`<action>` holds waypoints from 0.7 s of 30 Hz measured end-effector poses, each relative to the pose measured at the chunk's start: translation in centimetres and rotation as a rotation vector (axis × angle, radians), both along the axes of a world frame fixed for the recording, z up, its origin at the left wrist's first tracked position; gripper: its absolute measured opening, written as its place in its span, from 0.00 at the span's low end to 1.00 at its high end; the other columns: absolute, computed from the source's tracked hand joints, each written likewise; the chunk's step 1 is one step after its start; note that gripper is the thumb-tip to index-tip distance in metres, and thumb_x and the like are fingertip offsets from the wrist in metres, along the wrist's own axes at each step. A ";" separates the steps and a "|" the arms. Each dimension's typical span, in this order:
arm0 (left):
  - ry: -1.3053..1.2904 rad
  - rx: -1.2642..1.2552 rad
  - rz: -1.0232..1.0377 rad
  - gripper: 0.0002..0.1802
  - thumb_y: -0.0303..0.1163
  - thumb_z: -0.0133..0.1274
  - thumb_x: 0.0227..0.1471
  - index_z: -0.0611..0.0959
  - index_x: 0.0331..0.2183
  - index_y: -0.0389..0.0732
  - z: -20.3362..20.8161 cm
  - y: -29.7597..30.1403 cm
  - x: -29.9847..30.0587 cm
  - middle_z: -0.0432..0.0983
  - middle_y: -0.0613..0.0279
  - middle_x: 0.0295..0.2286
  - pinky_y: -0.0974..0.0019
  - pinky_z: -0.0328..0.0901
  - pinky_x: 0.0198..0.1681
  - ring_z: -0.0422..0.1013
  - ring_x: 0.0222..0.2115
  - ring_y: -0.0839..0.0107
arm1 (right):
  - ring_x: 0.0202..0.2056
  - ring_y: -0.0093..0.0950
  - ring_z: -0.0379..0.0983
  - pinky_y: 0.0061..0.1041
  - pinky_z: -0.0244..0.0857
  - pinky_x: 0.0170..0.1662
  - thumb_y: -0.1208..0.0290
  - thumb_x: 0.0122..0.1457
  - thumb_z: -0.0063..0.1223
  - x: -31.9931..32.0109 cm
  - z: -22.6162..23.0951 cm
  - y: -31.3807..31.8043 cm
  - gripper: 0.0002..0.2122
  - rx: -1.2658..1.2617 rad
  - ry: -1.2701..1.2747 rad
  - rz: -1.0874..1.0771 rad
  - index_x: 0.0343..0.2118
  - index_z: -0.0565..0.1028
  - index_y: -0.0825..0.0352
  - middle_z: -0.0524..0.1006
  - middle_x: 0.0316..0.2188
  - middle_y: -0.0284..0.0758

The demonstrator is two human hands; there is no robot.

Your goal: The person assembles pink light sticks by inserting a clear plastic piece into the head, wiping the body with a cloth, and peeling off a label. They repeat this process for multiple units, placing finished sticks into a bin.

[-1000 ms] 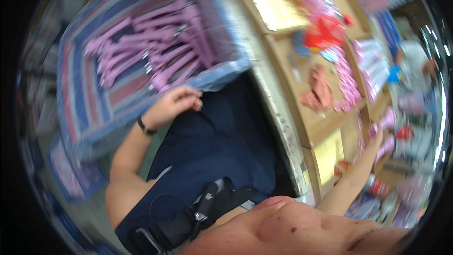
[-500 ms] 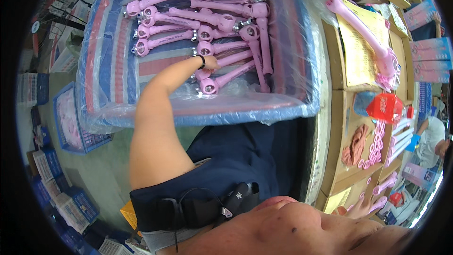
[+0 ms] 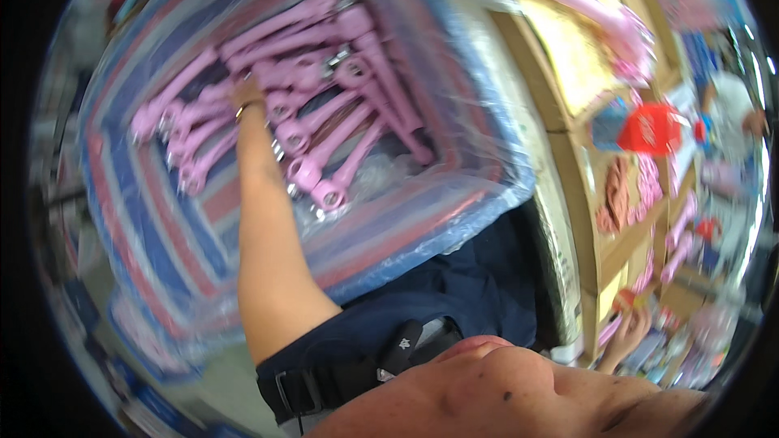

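My left hand (image 3: 246,94) reaches deep into a big red, white and blue striped sack (image 3: 162,219) lined with clear plastic. It lies among several long pink plastic parts (image 3: 341,126) with round ends, and its fingers are buried between them, so its grip does not show. A dark band circles that wrist. My right hand (image 3: 631,332) is low at the right edge, beside a cardboard box (image 3: 596,276) and some small pink pieces; it is blurred and partly hidden.
Open cardboard boxes (image 3: 568,57) stand to the right of the sack, with a long pink part (image 3: 568,2), a red object (image 3: 656,126) and pink bits (image 3: 645,186) in them. Another person in a white top (image 3: 730,105) is at the far right.
The view has swung and the sack now fills the upper left. My left arm has stretched further in, from the sack's near rim into the pile of pink parts.
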State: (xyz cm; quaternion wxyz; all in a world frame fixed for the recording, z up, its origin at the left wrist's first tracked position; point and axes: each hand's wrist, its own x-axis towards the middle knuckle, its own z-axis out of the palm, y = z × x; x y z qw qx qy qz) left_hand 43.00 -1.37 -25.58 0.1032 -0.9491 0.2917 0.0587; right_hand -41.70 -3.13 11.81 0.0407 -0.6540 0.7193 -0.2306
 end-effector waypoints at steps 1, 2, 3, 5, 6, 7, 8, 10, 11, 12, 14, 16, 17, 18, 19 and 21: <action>0.060 0.049 -0.029 0.22 0.32 0.42 0.53 0.71 0.51 0.50 -0.5 -0.3 0.8 0.68 0.56 0.50 0.48 0.57 0.55 0.63 0.52 0.54 | 0.47 0.34 0.67 0.27 0.66 0.45 0.78 0.57 0.49 0.7 -0.1 -0.5 0.08 -0.032 0.164 0.092 0.40 0.73 0.70 0.67 0.49 0.40; 0.057 0.007 -0.004 0.20 0.30 0.40 0.53 0.72 0.50 0.49 -1.0 -0.4 1.0 0.70 0.56 0.48 0.51 0.59 0.54 0.66 0.49 0.54 | 0.46 0.35 0.69 0.26 0.67 0.43 0.79 0.55 0.51 1.6 -0.1 -0.8 0.10 -0.089 0.337 0.205 0.41 0.73 0.69 0.67 0.47 0.41; 0.147 0.085 -0.025 0.20 0.34 0.42 0.54 0.72 0.50 0.50 -1.1 -0.7 1.8 0.70 0.58 0.48 0.49 0.58 0.53 0.66 0.50 0.59 | 0.46 0.38 0.68 0.30 0.65 0.46 0.81 0.54 0.50 2.6 0.0 -1.4 0.09 -0.045 0.386 0.196 0.38 0.73 0.68 0.71 0.45 0.41; -0.043 0.350 -0.201 0.23 0.46 0.46 0.52 0.72 0.50 0.53 -1.0 -1.4 2.3 0.69 0.61 0.49 0.45 0.58 0.50 0.68 0.48 0.62 | 0.43 0.41 0.70 0.31 0.65 0.43 0.80 0.50 0.52 5.0 0.0 -2.3 0.07 -0.075 0.381 0.184 0.33 0.74 0.67 0.73 0.41 0.41; -0.124 0.289 -0.201 0.23 0.44 0.42 0.55 0.70 0.53 0.54 -0.6 -1.1 2.2 0.66 0.58 0.51 0.43 0.57 0.52 0.63 0.53 0.64 | 0.40 0.41 0.72 0.31 0.67 0.40 0.79 0.50 0.52 6.1 0.1 -2.9 0.06 -0.121 0.431 0.262 0.32 0.73 0.66 0.73 0.41 0.40; -0.042 0.332 -0.063 0.25 0.43 0.45 0.53 0.69 0.54 0.58 -0.3 -1.3 1.9 0.61 0.57 0.55 0.42 0.56 0.53 0.59 0.56 0.63 | 0.37 0.41 0.73 0.31 0.68 0.37 0.78 0.50 0.53 7.0 0.3 -3.2 0.06 -0.057 0.404 0.224 0.32 0.73 0.65 0.73 0.41 0.40; 0.006 0.296 -0.053 0.28 0.39 0.47 0.51 0.67 0.55 0.57 0.4 -1.6 1.8 0.60 0.58 0.56 0.40 0.51 0.55 0.58 0.57 0.62 | 0.36 0.41 0.73 0.32 0.68 0.37 0.78 0.50 0.54 7.7 0.3 -3.7 0.06 -0.072 0.383 0.255 0.32 0.74 0.65 0.73 0.42 0.39; 0.023 0.190 -0.077 0.32 0.37 0.50 0.47 0.65 0.55 0.51 1.1 -0.5 0.2 0.70 0.54 0.48 0.39 0.45 0.58 0.67 0.49 0.57 | 0.36 0.39 0.73 0.32 0.68 0.37 0.78 0.50 0.54 8.6 0.5 -4.5 0.06 -0.080 0.351 0.306 0.32 0.74 0.65 0.73 0.41 0.38; 0.121 0.157 -0.068 0.33 0.38 0.52 0.45 0.65 0.55 0.49 1.4 0.1 -0.7 0.72 0.51 0.45 0.39 0.44 0.59 0.69 0.46 0.56 | 0.36 0.39 0.73 0.32 0.68 0.37 0.78 0.51 0.53 8.8 0.5 -4.8 0.06 -0.071 0.342 0.325 0.32 0.74 0.64 0.73 0.40 0.37; 0.045 0.138 -0.161 0.34 0.37 0.54 0.43 0.65 0.54 0.47 1.7 0.4 -1.4 0.72 0.49 0.44 0.42 0.47 0.58 0.69 0.45 0.55 | 0.36 0.39 0.73 0.31 0.68 0.37 0.77 0.50 0.54 8.8 0.4 -5.3 0.06 -0.094 0.352 0.368 0.33 0.74 0.64 0.73 0.39 0.37; 0.078 0.124 -0.250 0.36 0.36 0.56 0.40 0.65 0.53 0.42 2.3 2.1 -3.0 0.71 0.44 0.43 0.46 0.53 0.55 0.69 0.45 0.51 | 0.36 0.38 0.73 0.31 0.68 0.37 0.77 0.50 0.54 8.5 0.0 -6.4 0.07 -0.093 0.327 0.413 0.33 0.74 0.63 0.73 0.38 0.36; 0.222 0.017 -0.309 0.37 0.35 0.57 0.37 0.64 0.51 0.37 3.4 4.2 -4.0 0.70 0.40 0.43 0.48 0.58 0.52 0.68 0.45 0.47 | 0.36 0.37 0.73 0.30 0.68 0.37 0.76 0.50 0.55 8.3 -0.8 -7.7 0.08 -0.092 0.259 0.471 0.34 0.75 0.62 0.73 0.37 0.36; 0.354 -0.125 -0.300 0.37 0.33 0.57 0.35 0.64 0.48 0.31 4.0 5.4 -4.8 0.69 0.34 0.42 0.50 0.61 0.48 0.66 0.44 0.41 | 0.37 0.37 0.72 0.30 0.68 0.37 0.75 0.50 0.56 8.3 -1.4 -8.4 0.08 -0.067 0.245 0.489 0.34 0.75 0.62 0.74 0.36 0.36; 0.455 -0.161 -0.263 0.36 0.33 0.57 0.34 0.65 0.47 0.27 4.6 6.8 -5.8 0.69 0.34 0.41 0.52 0.62 0.48 0.68 0.42 0.42 | 0.37 0.36 0.72 0.31 0.68 0.37 0.75 0.49 0.56 8.4 -2.1 -9.3 0.08 -0.056 0.223 0.532 0.34 0.75 0.61 0.74 0.36 0.35; 0.735 -0.292 -0.124 0.37 0.33 0.58 0.34 0.65 0.47 0.27 5.5 8.6 -6.9 0.69 0.37 0.41 0.54 0.66 0.43 0.70 0.39 0.47 | 0.37 0.36 0.72 0.31 0.68 0.37 0.74 0.49 0.56 8.6 -2.8 -9.9 0.08 -0.051 0.201 0.579 0.34 0.75 0.61 0.74 0.35 0.35; 1.435 -0.293 0.394 0.22 0.28 0.58 0.42 0.69 0.40 0.33 8.1 11.8 -9.3 0.72 0.53 0.27 0.58 0.70 0.26 0.72 0.26 0.63 | 0.37 0.36 0.72 0.31 0.68 0.37 0.73 0.49 0.56 9.2 -4.1 -11.0 0.08 0.040 0.153 0.577 0.34 0.76 0.60 0.74 0.34 0.34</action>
